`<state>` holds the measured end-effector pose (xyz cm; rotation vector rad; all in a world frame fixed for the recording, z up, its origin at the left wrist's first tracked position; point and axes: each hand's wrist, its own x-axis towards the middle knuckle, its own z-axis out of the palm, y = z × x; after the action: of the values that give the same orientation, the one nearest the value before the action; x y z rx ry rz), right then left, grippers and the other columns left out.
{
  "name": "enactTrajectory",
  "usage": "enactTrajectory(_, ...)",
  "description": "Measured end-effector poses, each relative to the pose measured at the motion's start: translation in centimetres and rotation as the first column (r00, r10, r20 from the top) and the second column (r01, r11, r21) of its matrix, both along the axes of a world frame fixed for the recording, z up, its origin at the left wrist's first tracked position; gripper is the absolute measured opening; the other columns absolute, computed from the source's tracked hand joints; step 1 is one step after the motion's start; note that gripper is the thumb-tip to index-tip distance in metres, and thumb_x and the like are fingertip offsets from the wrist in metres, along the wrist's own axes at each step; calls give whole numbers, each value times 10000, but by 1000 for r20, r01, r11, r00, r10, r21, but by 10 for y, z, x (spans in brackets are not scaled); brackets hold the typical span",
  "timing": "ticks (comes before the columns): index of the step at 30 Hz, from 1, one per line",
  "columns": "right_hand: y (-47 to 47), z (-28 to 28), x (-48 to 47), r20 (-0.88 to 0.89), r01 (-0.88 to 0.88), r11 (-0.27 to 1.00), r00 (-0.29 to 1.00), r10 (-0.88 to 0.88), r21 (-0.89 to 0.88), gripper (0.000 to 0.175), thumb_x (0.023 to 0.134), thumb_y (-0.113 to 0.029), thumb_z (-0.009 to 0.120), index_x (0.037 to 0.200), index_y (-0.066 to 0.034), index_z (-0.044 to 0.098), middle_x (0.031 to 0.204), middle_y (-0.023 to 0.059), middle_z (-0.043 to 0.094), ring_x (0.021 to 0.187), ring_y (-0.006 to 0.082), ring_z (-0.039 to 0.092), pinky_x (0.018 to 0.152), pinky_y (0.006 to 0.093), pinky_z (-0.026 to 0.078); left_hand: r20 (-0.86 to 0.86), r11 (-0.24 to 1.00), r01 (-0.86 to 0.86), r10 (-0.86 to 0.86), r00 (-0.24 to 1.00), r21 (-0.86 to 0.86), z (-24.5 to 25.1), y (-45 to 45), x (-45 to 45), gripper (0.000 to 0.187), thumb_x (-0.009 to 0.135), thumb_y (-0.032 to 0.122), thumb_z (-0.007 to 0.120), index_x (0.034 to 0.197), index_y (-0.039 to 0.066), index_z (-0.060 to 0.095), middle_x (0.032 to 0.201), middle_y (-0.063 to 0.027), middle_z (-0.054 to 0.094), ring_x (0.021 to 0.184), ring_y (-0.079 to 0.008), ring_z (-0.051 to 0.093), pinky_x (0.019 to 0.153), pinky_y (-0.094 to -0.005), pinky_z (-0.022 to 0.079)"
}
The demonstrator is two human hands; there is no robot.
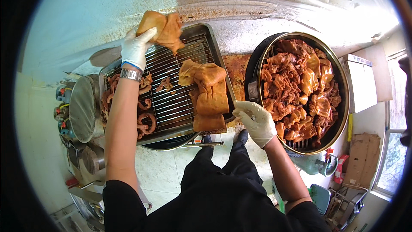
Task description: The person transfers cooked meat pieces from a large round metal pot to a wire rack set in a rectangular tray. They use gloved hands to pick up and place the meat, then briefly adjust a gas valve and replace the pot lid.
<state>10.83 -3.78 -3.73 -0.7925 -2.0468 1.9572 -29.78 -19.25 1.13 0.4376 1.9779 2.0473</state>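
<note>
My left hand [136, 46], in a white glove, grips a folded flap of golden-brown cooked skin [161, 29] above the far left part of a rack tray. Under it, the dark rectangular tray [210, 38] carries a wire rack [173, 103]. Several folded slabs of similar skin [210, 93] overlap along the rack's right side. Curled strips of cooked meat [148, 122] lie at its left, partly hidden by my left forearm. My right hand [256, 122], also gloved, has its fingers bent at the tray's near right corner; whether they grip the rim is unclear.
Right of the tray stands a round metal pan [346, 103] heaped with glossy brown cooked meat [289, 80]. A white box [362, 83] is beyond it, with a green gas cylinder [313, 164] below. At left is a round metal lid [84, 109]. A stained wall rises behind.
</note>
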Motion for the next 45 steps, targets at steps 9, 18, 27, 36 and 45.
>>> enactTrajectory(9, 3, 7, -3, -49, -20, 999, 999, 22, 39, 372, 1044, -152, 734, 1402, -63, 691, 1101, 106, 806, 1006, 161, 769, 933, 321, 611, -640, 767, -200, -327, 695, -609, 8, -20, 12, 489, 951, -186, 600, 1343, 55, 766, 1361, -136, 679, 1193, -268, 711, 962, -353, 622)
enactTrajectory(18, 94, 27, 32, -344, 260, 881, 931, -120, 396, 1106, 758, -224, 978, 1667, -37, 377, 1557, 210, 521, 1467, 312, 540, 1232, 400, 437, -125, 610, 679, -774, 620, -408, 83, 128, 189, 460, 889, 34, 761, 1342, -34, 719, 1232, -92, 766, 1126, -187, 725, 1058, -356, 545)
enactTrajectory(27, 167, -14, 161, -195, 408, 881, 868, -456, -240, 509, 868, -297, 886, 1291, -53, 742, 1113, 15, 765, 987, 109, 689, 913, 311, 578, 115, 186, 957, -970, 215, -221, 12, 293, 330, 471, 939, 101, 820, 1373, -18, 682, 1242, -136, 765, 1143, -186, 716, 1026, -347, 571)
enactTrajectory(36, 219, -64, 287, -53, 806, 469, 484, -874, -361, 316, 927, -64, 861, 1219, -20, 750, 1077, 44, 780, 924, 117, 726, 833, 295, 616, 1, 60, 272, -975, 222, -961, -124, 372, 417, 571, 944, 357, 799, 1444, 109, 676, 1427, -170, 692, 1295, -359, 672, 1106, -473, 541)
enactTrajectory(45, 289, -69, 246, 84, 664, 676, 691, -718, 319, 494, 851, -305, 882, 1262, -60, 762, 1043, 85, 789, 925, 146, 725, 864, 319, 583, -334, 337, -37, -941, -57, -941, -173, 378, 441, 114, 891, 182, 729, 886, 82, 785, 899, -139, 769, 892, -345, 761, 748, -460, 629)
